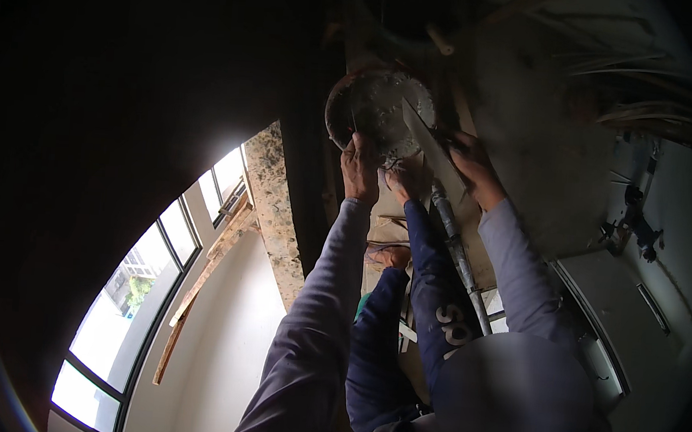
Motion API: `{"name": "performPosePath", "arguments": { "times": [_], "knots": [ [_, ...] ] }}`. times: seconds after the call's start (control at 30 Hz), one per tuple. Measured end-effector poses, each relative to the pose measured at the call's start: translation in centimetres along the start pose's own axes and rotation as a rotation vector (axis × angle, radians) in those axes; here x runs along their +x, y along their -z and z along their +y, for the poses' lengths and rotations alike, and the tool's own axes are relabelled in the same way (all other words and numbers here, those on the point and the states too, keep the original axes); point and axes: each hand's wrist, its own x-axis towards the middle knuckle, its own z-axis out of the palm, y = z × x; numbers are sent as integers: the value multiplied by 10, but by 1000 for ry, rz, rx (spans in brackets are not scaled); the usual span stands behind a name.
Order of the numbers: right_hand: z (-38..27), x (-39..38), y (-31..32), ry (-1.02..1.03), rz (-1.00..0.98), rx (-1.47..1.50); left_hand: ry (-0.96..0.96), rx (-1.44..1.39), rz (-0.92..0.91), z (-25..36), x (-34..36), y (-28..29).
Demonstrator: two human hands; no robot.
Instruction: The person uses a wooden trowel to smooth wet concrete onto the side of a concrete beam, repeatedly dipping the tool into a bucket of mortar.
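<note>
A round basin (pixel 338 127) of wet grey mortar (pixel 390 99) stands in front of me, its rim crusted. My left hand (pixel 360 169) is closed at the basin's near left edge. A thin dark edge rises from its fingers over the mortar; what they hold I cannot make out. My right hand (pixel 474 170) grips a plastering trowel (pixel 431 142) by its back. The long flat blade is tilted, with its far tip over the right part of the basin. Both forearms wear grey sleeves.
My feet (pixel 403 181) stand close below the basin. A metal pole (pixel 457 252) runs beside my right leg. To the left are a speckled beam (pixel 275 203), wooden planks (pixel 219 247) and bright windows (pixel 127 305). Above the basin is a dark round container (pixel 408 12).
</note>
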Motion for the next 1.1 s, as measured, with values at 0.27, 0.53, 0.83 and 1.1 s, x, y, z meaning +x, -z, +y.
{"name": "performPosePath", "arguments": {
  "times": [0.27, 0.53, 0.83, 1.1],
  "knots": [
    [82, 107, 9, -271, -108, 381, 202, 132, -77, -58, 52, 40],
    [157, 149, -6, -323, 107, 355, 201, 327, -27, -31, -79, 107],
    [184, 149, -11, -182, 288, 540, 546, 1103, -313, -12, -354, 122],
    [190, 149, -53, 2, 171, 396, 626, 1264, -217, -30, -348, 108]
  ]
}}
